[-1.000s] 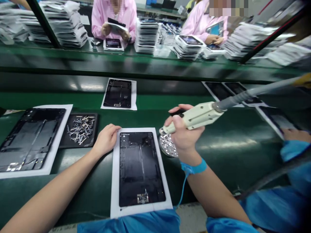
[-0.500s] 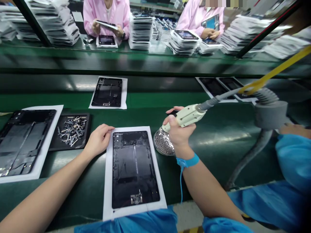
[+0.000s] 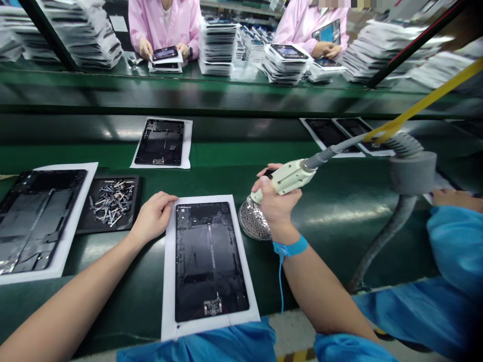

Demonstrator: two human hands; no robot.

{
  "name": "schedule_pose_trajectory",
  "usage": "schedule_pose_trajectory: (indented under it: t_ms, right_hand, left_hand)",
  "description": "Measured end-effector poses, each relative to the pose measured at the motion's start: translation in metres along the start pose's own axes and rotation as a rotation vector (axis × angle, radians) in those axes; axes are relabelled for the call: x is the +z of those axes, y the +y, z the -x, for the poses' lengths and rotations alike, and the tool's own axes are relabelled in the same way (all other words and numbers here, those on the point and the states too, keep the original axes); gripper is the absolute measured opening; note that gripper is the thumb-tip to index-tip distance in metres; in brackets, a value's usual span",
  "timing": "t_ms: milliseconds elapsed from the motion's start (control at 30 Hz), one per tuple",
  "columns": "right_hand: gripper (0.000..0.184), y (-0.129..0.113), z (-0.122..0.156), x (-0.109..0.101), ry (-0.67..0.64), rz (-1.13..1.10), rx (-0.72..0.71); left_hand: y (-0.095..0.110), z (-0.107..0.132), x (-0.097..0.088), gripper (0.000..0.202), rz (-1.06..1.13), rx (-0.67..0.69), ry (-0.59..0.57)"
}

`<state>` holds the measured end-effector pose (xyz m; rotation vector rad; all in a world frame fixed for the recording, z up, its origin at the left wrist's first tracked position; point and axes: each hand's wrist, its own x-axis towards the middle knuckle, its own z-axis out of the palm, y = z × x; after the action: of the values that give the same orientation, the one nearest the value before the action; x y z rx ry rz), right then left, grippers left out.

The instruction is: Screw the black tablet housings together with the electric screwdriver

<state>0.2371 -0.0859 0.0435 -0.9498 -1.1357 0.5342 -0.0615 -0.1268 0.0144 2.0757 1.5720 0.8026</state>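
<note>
Squarely before the person, an opened dark tablet [image 3: 211,261] lies flat on a white sheet [image 3: 168,281], between the two hands. Up at the sheet's top left corner rests the left hand [image 3: 154,216], fingers bent and touching the paper just beside the tablet; whether they pinch it or merely rest there, I cannot tell. On the other side, the right hand [image 3: 279,203] has its fingers wrapped around a cream hand tool [image 3: 294,177], its nose tilted down at a round dish [image 3: 253,221] of small shiny pieces, near the tablet's right edge. A blue band [image 3: 290,248] circles that wrist.

The green surface [image 3: 339,216] also carries a black tray [image 3: 85,223] of loose metal pieces, with a second tablet [image 3: 41,221] left of it and a third [image 3: 160,142] farther back. At far right shows a co-worker's hand [image 3: 455,199]. Across the way, two people in pink [image 3: 164,25] [image 3: 302,27] handle devices among tall stacks [image 3: 217,48], apparently wrapped tablets, though blur makes that uncertain.
</note>
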Motion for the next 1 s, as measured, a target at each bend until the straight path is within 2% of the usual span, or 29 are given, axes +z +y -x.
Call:
schedule_pose_trajectory:
  t_ms: [200,333,400,467,567,633,733,800,900,1000]
  right_hand:
    - [0.022,-0.001,-0.001,-0.002,0.0,-0.004,0.004]
    - [0.02,-0.014,0.002,-0.002,-0.019,-0.053,-0.016]
    - [0.02,-0.022,0.008,-0.001,-0.043,-0.085,-0.01]
    - [0.021,-0.031,0.017,0.001,-0.078,-0.117,0.015]
    - [0.023,-0.043,0.035,0.004,-0.168,-0.197,0.086]
    - [0.023,-0.05,0.048,0.006,-0.259,-0.264,0.137]
    - [0.026,-0.056,0.068,0.008,-0.411,-0.345,0.181]
    - [0.03,-0.055,0.079,0.009,-0.489,-0.365,0.192]
    - [0.033,-0.052,0.089,0.01,-0.547,-0.343,0.213]
    - [0.033,-0.05,0.093,0.012,-0.563,-0.315,0.23]
  left_hand:
    - [-0.003,0.003,0.001,0.032,-0.027,0.033,0.014]
    - [0.01,-0.008,0.011,0.029,-0.215,0.081,0.039]
    - [0.022,-0.021,0.019,0.034,-0.332,0.089,-0.033]
    - [0.032,-0.037,0.024,0.036,-0.402,0.068,-0.176]
    - [0.04,-0.062,0.028,0.025,-0.368,0.066,-0.422]
    - [0.039,-0.077,0.029,0.023,-0.312,0.104,-0.48]
    - [0.036,-0.1,0.033,0.021,-0.296,0.12,-0.366]
    - [0.034,-0.114,0.038,0.02,-0.313,0.071,-0.267]
    - [0.03,-0.127,0.046,0.02,-0.318,0.0,-0.177]
    - [0.025,-0.127,0.053,0.021,-0.283,0.022,-0.12]
